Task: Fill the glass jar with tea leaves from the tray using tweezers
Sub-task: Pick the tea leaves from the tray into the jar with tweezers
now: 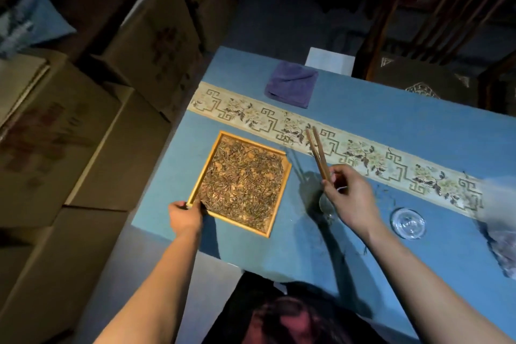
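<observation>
Seemingly jar (pixel 326 205) beneath right hand (pixel 349 198) holding tweezers (pixel 317 152).

Tray (pixel 281 193) of tea leaves (pixel 243 181) is gripped at its near corner by left hand (pixel 184 216); tweezers (pixel 317 152) are held raised by right hand (pixel 350 198) over glass jar (pixel 326 205), lid (pixel 407 223) beside.

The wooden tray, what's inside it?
The wooden tray is filled with dry tea leaves, with bits of its brown bottom showing between them. The left hand covers the near corner, so what lies there is hidden.
</observation>
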